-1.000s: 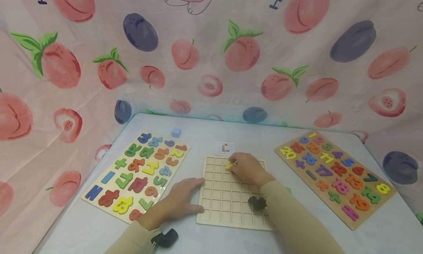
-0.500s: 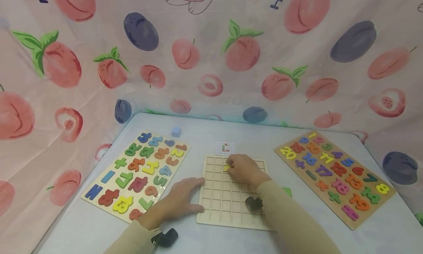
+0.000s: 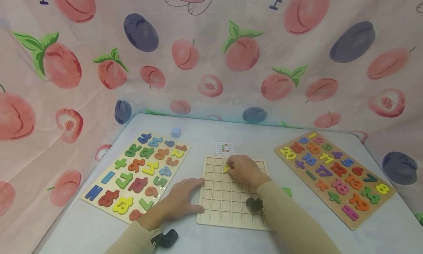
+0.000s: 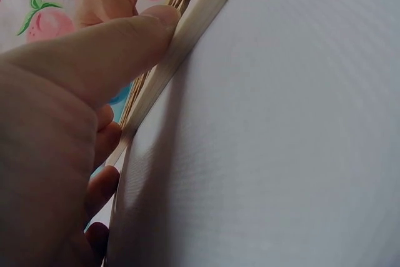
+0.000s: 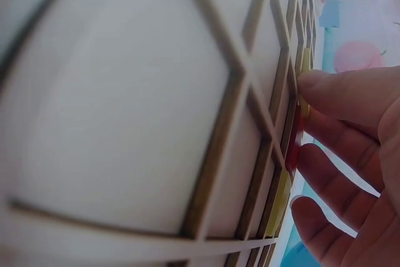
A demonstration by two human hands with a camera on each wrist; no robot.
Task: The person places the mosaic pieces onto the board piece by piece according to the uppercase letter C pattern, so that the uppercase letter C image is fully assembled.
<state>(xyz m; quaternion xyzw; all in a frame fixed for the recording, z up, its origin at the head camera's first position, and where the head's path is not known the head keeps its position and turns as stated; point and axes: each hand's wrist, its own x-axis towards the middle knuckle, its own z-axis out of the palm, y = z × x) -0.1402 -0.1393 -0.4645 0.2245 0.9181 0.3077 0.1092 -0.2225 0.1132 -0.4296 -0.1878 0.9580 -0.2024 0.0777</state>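
In the head view, my right hand [image 3: 245,169] pinches a small yellow tile [image 3: 226,169] at an upper cell of the wooden grid board [image 3: 231,199]. Up close in the right wrist view, the thumb presses that yellow tile [image 5: 305,60], with the index finger behind it. A red tile [image 5: 292,139] and another yellow tile [image 5: 279,201] sit in neighbouring cells below it, close to the other fingers. My left hand [image 3: 181,198] lies along the board's left side, fingers extended; its thumb [image 4: 159,20] rests against the board's edge.
A small pattern card [image 3: 226,148] lies just behind the board. Wooden boards of coloured numbers stand on both sides, left [image 3: 112,186] and right [image 3: 312,167]. A light blue cube [image 3: 176,132] sits at the back left, and a green piece [image 3: 287,191] beside my right sleeve.
My right hand has shifted slightly left and down with the yellow tile, and its sleeve now exposes more of the green piece. The left hand stays put.
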